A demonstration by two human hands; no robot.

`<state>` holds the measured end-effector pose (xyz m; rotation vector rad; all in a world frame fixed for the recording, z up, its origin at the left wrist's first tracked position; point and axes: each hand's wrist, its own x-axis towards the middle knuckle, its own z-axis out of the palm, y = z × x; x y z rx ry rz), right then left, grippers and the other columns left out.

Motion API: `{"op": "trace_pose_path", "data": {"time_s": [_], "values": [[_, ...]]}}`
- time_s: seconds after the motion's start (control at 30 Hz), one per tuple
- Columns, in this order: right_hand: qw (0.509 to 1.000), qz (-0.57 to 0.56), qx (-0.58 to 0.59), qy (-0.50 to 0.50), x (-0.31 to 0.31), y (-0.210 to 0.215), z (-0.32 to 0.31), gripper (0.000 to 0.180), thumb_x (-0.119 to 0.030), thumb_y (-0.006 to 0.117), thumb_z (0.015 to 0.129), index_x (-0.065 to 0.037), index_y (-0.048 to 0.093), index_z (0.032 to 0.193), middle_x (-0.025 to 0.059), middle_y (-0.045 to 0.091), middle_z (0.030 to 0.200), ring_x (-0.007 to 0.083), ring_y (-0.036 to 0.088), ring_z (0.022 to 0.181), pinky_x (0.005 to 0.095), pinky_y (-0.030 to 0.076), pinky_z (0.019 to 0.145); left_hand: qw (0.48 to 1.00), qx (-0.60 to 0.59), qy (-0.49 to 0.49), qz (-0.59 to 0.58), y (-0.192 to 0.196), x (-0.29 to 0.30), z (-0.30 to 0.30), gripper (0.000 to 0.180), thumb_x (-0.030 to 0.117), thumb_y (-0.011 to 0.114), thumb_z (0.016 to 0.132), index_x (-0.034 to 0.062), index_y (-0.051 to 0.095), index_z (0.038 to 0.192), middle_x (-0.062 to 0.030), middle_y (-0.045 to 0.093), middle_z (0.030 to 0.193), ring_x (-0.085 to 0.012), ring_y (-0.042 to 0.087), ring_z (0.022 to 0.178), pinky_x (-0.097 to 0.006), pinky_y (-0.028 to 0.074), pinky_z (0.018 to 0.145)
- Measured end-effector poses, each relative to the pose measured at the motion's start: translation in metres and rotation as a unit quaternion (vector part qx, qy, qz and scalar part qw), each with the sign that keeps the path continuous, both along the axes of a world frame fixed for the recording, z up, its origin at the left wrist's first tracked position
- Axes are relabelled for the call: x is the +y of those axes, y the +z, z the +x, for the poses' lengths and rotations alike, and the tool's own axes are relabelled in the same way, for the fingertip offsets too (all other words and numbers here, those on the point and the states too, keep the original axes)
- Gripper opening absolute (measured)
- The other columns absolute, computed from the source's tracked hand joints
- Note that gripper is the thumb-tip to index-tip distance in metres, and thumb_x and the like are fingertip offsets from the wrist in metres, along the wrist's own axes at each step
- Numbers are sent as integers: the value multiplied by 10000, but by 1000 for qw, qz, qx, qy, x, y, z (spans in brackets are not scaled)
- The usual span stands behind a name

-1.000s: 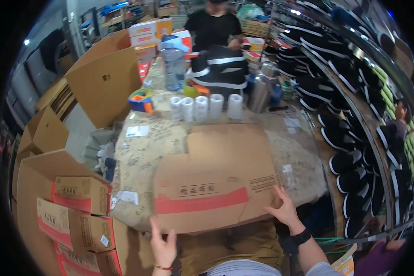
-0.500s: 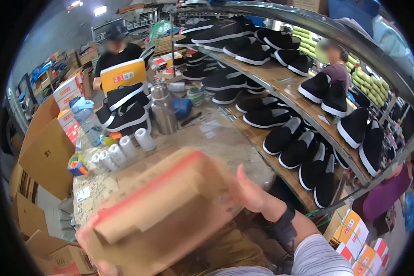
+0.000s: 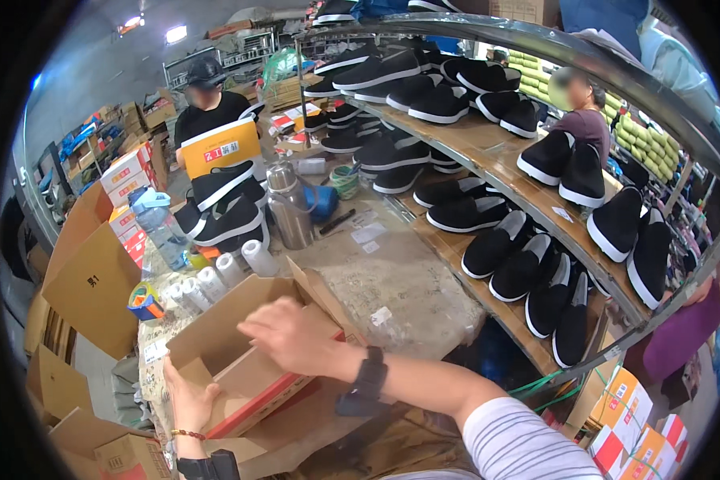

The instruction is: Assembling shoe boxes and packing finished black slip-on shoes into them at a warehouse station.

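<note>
An open brown cardboard box [image 3: 252, 378] sits at the surface's [image 3: 408, 272] near edge. The hands are apart: the left hand [image 3: 189, 398] clasps its left end; the right hand [image 3: 292, 336] curls above the opening, its grip unclear. White rolls [image 3: 211, 284] stand beyond.

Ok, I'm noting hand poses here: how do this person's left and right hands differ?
The left hand is at the left end of the cardboard box, while the right hand is over the box.

The left hand's thumb stands apart; the right hand's fingers are curled.

The left hand has a reddish bracelet at its wrist; the right hand shows none.

Both are bare.
</note>
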<state>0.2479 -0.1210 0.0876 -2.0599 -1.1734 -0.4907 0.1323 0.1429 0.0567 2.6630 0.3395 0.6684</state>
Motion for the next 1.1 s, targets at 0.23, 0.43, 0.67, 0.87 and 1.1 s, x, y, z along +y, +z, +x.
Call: {"op": "trace_pose_path", "data": {"time_s": [0.23, 0.43, 0.67, 0.87, 1.1], "values": [[959, 233, 95, -129, -29, -48, 49, 403, -163, 625, 872, -41, 541, 1246, 162, 562, 1141, 352, 523, 1143, 436, 453, 921, 927, -132, -149, -317, -47, 50, 3, 581, 26, 715, 754, 30, 504, 1295, -167, 445, 1363, -299, 457, 1247, -358, 348, 1061], [977, -21, 207, -45, -46, -10, 24, 780, -273, 852, 650, -216, 507, 1347, 185, 442, 1245, 358, 486, 1172, 399, 423, 996, 999, -5, -33, -15, 33, -32, -13, 565, 79, 838, 618, 86, 627, 1142, -144, 401, 1282, -334, 499, 1074, -400, 427, 933], [974, 138, 176, -34, -73, -8, 11, 493, -324, 745, 813, -159, 622, 1262, 129, 495, 1163, 271, 535, 1060, 368, 465, 896, 985, -164, -27, -34, 59, -41, -15, 489, 64, 706, 758, 71, 596, 1235, -169, 462, 1279, -347, 503, 1137, -434, 433, 928], [963, 9, 166, -213, -177, -83, 58, 333, -299, 675, 877, -86, 663, 1131, 144, 559, 1117, 272, 582, 1017, 371, 479, 869, 975, 65, -63, 202, -1, -52, -4, 501, 298, 606, 861, 106, 549, 1320, -186, 475, 1356, -387, 410, 1288, -526, 243, 1107], [605, -155, 109, -774, -386, -59, 76, 755, -575, 698, 746, -238, 476, 1384, 225, 431, 1348, 366, 387, 1254, 526, 360, 968, 983, 25, -68, 168, 0, -65, 0, 559, 213, 668, 795, 109, 543, 1330, -161, 535, 1197, -358, 443, 1212, -514, 255, 1097]]}}
